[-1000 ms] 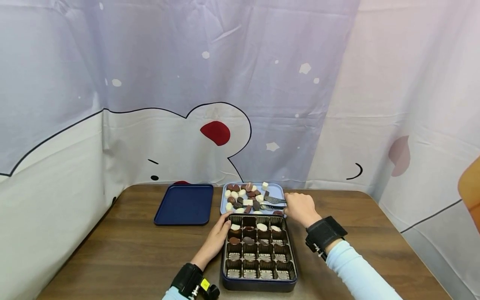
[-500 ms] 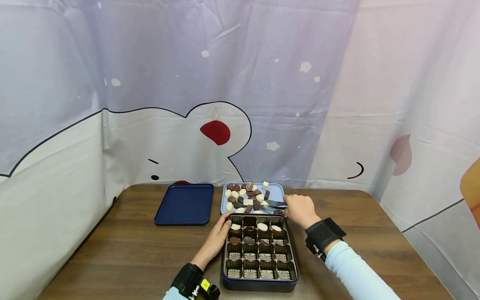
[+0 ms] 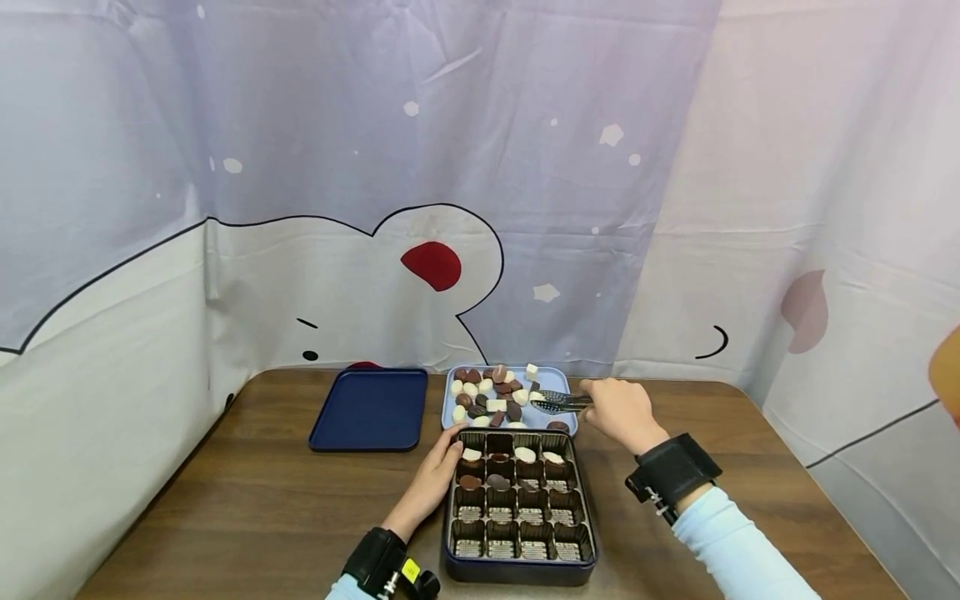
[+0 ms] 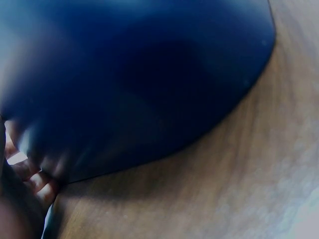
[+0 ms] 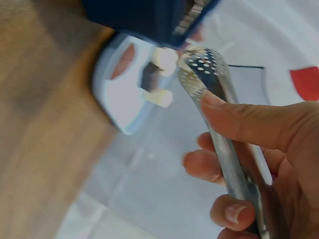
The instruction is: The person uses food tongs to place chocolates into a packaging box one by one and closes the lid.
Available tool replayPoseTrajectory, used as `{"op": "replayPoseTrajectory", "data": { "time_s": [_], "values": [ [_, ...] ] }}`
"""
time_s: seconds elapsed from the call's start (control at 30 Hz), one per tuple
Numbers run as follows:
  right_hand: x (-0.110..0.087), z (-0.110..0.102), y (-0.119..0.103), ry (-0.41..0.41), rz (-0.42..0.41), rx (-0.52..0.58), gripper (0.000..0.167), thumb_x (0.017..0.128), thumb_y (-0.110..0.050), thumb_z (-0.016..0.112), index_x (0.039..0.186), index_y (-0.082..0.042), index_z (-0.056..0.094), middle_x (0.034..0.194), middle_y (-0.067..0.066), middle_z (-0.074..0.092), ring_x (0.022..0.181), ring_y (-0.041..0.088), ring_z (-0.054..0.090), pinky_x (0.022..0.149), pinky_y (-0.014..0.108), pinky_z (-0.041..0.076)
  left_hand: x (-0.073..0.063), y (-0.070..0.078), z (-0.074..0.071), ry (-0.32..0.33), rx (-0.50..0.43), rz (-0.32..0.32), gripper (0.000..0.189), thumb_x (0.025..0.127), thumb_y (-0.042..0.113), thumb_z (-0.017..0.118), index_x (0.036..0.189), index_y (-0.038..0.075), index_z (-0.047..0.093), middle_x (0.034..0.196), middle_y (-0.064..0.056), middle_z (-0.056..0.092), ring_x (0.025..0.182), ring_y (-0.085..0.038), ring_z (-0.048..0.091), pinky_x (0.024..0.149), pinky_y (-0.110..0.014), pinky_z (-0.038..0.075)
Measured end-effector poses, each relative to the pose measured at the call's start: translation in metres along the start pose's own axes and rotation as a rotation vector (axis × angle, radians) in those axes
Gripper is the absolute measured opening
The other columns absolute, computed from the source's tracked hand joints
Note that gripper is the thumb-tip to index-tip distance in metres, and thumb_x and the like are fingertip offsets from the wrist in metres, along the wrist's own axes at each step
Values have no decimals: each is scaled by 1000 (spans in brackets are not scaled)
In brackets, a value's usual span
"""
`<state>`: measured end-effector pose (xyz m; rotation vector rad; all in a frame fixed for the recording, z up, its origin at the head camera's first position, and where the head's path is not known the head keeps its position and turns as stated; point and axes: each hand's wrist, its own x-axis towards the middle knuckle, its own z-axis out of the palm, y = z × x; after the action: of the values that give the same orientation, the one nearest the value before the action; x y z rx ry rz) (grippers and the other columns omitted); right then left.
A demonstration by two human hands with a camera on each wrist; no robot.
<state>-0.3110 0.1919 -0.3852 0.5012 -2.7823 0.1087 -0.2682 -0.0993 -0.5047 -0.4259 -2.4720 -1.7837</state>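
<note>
My right hand [image 3: 618, 411] holds metal tongs [image 3: 562, 402] with perforated ends over the right side of the light blue tray [image 3: 552, 379]. A white chocolate [image 3: 536, 397] shows at the tips of the tongs, which are squeezed nearly together. In the right wrist view, thumb and fingers wrap the tongs [image 5: 227, 149]. My left hand [image 3: 429, 477] grips the back left corner of a dark blue box [image 3: 521, 572], thumb at its rim. A black divided insert fills the box; white, brown and dark chocolates lie in its back two rows. The box wall [image 4: 149, 89] fills much of the left wrist view.
White, brown and dark chocolates [image 3: 497, 405] lie scattered on the light blue tray, directly behind the box. A flat dark blue lid [image 3: 369, 410] lies on the wooden table [image 3: 270, 508] to the left. A printed curtain [image 3: 337, 283] hangs behind the table.
My right hand has moved right and slightly up with the tongs. The tong arms, spread apart before, are now close together around a white chocolate. My left hand and the box have stayed still.
</note>
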Motion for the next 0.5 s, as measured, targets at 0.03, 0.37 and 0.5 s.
{"op": "replayPoseTrajectory", "data": {
  "time_s": [0.03,0.37,0.5],
  "values": [
    [-1,-4,0,3,-1,-3,16,71,-22,77,81,-16,66,65,1,64,57,21,58,46,37,42,1,-2,0,-1,7,2,42,106,25,33,145,12,37,150,-18,35,138,-37,31,106,-58,29],
    [-26,-35,-2,-69,-12,-8,19,70,-24,78,75,-19,60,63,-4,58,54,16,52,44,34,38,2,-7,0,-13,-7,17,43,106,29,32,145,13,36,149,-16,37,138,-35,33,106,-56,29],
    [-37,-46,0,-98,-20,16,18,71,-25,79,76,-20,62,62,-6,55,52,11,48,44,30,33,1,-6,0,-25,-24,13,44,106,29,32,146,12,35,148,-15,38,138,-34,34,107,-56,29]
  ]
}}
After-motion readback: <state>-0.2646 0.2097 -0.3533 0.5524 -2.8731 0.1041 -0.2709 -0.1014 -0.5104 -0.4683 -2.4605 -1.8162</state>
